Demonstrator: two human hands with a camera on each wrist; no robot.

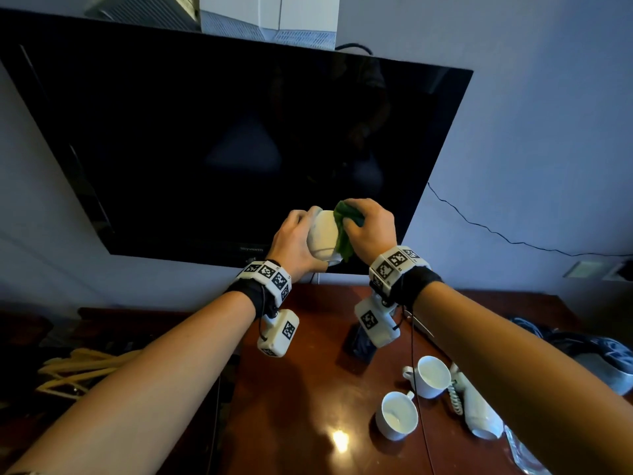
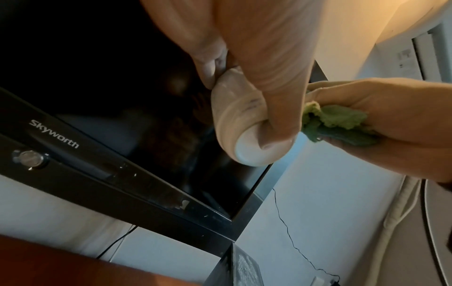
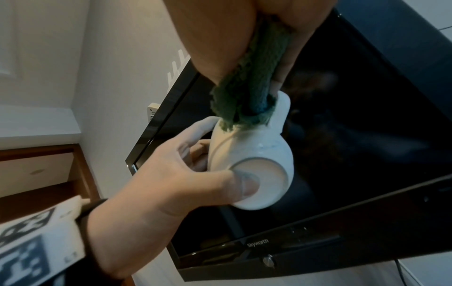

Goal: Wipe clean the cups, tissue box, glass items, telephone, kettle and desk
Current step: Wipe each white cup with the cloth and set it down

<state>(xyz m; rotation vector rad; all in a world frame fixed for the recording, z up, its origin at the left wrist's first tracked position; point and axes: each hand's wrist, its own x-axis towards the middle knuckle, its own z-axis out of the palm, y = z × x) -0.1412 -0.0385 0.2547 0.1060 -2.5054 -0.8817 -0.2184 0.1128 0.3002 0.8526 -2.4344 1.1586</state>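
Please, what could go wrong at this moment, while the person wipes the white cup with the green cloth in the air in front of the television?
1. The left hand holds the cup in the air above the desk; pressure from the green cloth in the right hand might make it slip and fall.
2. Two cups stand below and could be hit.
3. The television screen is right behind; a wide stroke might knock it.

We see a dim room with a bluish cast. A lamp's glare spots the bench [image 1: 340, 439]. The TV [image 1: 205, 138] bows at the wide-angle edges, and both wrist views are soft and grainy.
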